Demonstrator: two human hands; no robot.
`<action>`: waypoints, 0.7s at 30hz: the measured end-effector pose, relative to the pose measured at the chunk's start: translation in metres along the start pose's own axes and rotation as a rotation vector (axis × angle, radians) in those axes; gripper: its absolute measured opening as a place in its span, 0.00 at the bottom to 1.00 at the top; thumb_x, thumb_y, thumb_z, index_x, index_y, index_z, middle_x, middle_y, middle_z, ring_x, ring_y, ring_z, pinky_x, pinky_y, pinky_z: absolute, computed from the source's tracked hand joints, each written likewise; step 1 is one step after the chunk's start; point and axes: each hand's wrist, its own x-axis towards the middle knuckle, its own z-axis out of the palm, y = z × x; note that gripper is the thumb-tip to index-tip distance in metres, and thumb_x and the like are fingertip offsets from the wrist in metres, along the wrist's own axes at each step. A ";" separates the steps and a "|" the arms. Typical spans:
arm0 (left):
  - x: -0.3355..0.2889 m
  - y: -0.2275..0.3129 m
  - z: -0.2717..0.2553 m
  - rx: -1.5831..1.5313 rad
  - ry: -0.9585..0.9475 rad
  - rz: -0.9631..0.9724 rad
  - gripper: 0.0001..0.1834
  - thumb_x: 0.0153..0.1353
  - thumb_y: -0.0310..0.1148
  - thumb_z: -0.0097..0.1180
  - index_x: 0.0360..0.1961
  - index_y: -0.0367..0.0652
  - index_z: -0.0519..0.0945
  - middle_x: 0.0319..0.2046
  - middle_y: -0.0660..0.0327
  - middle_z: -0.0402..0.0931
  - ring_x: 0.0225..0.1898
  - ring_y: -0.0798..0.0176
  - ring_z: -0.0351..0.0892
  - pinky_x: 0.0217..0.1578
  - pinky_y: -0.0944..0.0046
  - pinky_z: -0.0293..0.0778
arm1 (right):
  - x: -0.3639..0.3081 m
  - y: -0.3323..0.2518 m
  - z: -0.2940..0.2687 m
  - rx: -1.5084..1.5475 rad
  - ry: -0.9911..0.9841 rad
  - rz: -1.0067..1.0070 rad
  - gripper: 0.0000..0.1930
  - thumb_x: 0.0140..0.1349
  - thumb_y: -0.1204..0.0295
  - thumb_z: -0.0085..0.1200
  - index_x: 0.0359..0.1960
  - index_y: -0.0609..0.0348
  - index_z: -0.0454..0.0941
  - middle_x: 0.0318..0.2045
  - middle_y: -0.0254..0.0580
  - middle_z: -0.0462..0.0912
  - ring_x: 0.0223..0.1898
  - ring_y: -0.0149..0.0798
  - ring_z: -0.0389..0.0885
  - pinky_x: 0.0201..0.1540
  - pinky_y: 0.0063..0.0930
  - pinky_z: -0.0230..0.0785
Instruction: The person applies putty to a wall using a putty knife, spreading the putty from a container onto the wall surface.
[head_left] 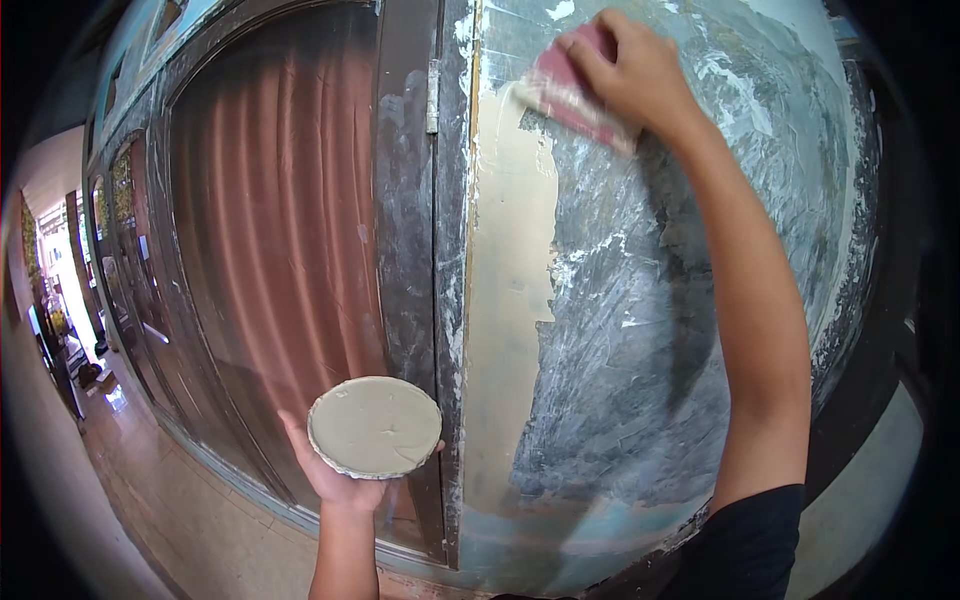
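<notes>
My right hand (640,70) is closed on a pink, flat putty spreader (580,85), raised high against the wall. Cream putty coats the spreader's lower edge, which looks blurred. Below it, a smooth strip of cream putty (510,250) runs down the wall beside the door frame, with a ragged right edge. My left hand (335,485) supports a round container of putty (375,425) from underneath, low in front of the door. The putty fills it to the rim, and its surface is nearly level. Most of my left fingers are hidden beneath the container.
Patchy grey-blue wall (640,350) with white smears spreads right of the strip. A dark door frame (410,200) with a metal hinge (433,97) borders it on the left. Reddish-brown curtains (290,220) hang behind the door's glass. A tiled floor (150,480) stretches along the left.
</notes>
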 end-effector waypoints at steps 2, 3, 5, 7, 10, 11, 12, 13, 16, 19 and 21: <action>-0.004 0.002 0.000 -0.005 0.029 0.015 0.53 0.62 0.82 0.33 0.65 0.44 0.73 0.65 0.45 0.70 0.59 0.27 0.72 0.48 0.06 0.65 | -0.024 -0.025 0.004 0.034 -0.174 -0.084 0.24 0.64 0.46 0.57 0.41 0.58 0.81 0.35 0.52 0.86 0.41 0.55 0.83 0.51 0.54 0.65; -0.006 0.003 0.000 -0.008 0.052 0.013 0.53 0.62 0.82 0.32 0.65 0.44 0.73 0.64 0.45 0.70 0.59 0.27 0.72 0.48 0.06 0.66 | -0.035 -0.036 0.005 -0.008 -0.230 -0.158 0.24 0.64 0.46 0.57 0.40 0.57 0.81 0.34 0.52 0.85 0.41 0.55 0.83 0.51 0.53 0.65; -0.004 0.003 -0.001 -0.015 0.047 0.012 0.53 0.62 0.82 0.32 0.65 0.44 0.73 0.64 0.45 0.70 0.59 0.27 0.72 0.48 0.07 0.66 | -0.038 -0.031 0.005 -0.034 -0.204 -0.220 0.24 0.65 0.46 0.56 0.41 0.57 0.82 0.33 0.51 0.85 0.40 0.55 0.82 0.50 0.53 0.65; -0.002 -0.001 0.001 -0.022 0.042 0.005 0.53 0.62 0.82 0.32 0.65 0.44 0.73 0.64 0.45 0.70 0.59 0.27 0.72 0.48 0.07 0.67 | -0.015 -0.005 0.003 -0.123 -0.050 -0.077 0.24 0.65 0.46 0.56 0.41 0.57 0.82 0.34 0.51 0.86 0.41 0.55 0.83 0.51 0.52 0.66; -0.002 -0.002 0.000 0.045 -0.006 0.008 0.53 0.62 0.82 0.32 0.64 0.44 0.74 0.64 0.46 0.71 0.60 0.28 0.72 0.48 0.08 0.68 | -0.001 0.007 -0.008 -0.044 0.058 0.000 0.23 0.66 0.49 0.60 0.39 0.60 0.81 0.30 0.55 0.85 0.33 0.57 0.84 0.43 0.48 0.73; -0.004 -0.001 -0.002 0.031 0.024 0.024 0.53 0.63 0.81 0.34 0.65 0.42 0.73 0.64 0.45 0.70 0.60 0.28 0.72 0.49 0.07 0.67 | -0.001 0.005 -0.009 0.051 0.102 0.006 0.23 0.66 0.49 0.59 0.37 0.61 0.81 0.29 0.55 0.85 0.32 0.58 0.84 0.42 0.49 0.75; -0.005 -0.001 -0.003 0.018 0.054 0.040 0.53 0.63 0.80 0.35 0.65 0.39 0.72 0.64 0.43 0.70 0.60 0.27 0.72 0.49 0.07 0.67 | -0.011 -0.001 -0.009 0.099 -0.046 0.068 0.22 0.66 0.49 0.59 0.39 0.61 0.80 0.31 0.54 0.84 0.34 0.55 0.83 0.44 0.47 0.73; -0.008 0.000 -0.003 0.015 0.056 0.047 0.53 0.63 0.80 0.35 0.65 0.39 0.72 0.64 0.43 0.70 0.60 0.27 0.72 0.49 0.07 0.67 | -0.024 -0.010 -0.003 0.053 -0.108 -0.021 0.24 0.64 0.46 0.57 0.42 0.57 0.82 0.34 0.52 0.86 0.42 0.56 0.83 0.51 0.52 0.65; -0.015 0.005 -0.004 0.021 0.046 0.041 0.53 0.63 0.80 0.35 0.65 0.39 0.72 0.64 0.43 0.70 0.60 0.28 0.72 0.50 0.07 0.67 | -0.050 -0.045 0.008 -0.021 -0.233 -0.215 0.23 0.65 0.47 0.57 0.42 0.57 0.82 0.34 0.51 0.85 0.42 0.55 0.82 0.51 0.52 0.65; -0.013 0.001 -0.005 0.036 -0.003 0.020 0.53 0.63 0.80 0.34 0.65 0.39 0.72 0.64 0.44 0.70 0.60 0.28 0.73 0.50 0.08 0.68 | -0.015 -0.003 0.006 -0.113 -0.030 -0.053 0.23 0.66 0.47 0.55 0.42 0.56 0.82 0.33 0.50 0.85 0.41 0.56 0.82 0.51 0.53 0.65; -0.011 0.001 -0.003 0.049 0.101 0.034 0.53 0.62 0.82 0.33 0.64 0.43 0.73 0.63 0.46 0.71 0.60 0.29 0.72 0.49 0.08 0.68 | -0.002 0.013 -0.007 -0.120 0.038 0.027 0.24 0.67 0.46 0.56 0.42 0.58 0.80 0.31 0.53 0.83 0.36 0.57 0.80 0.48 0.50 0.64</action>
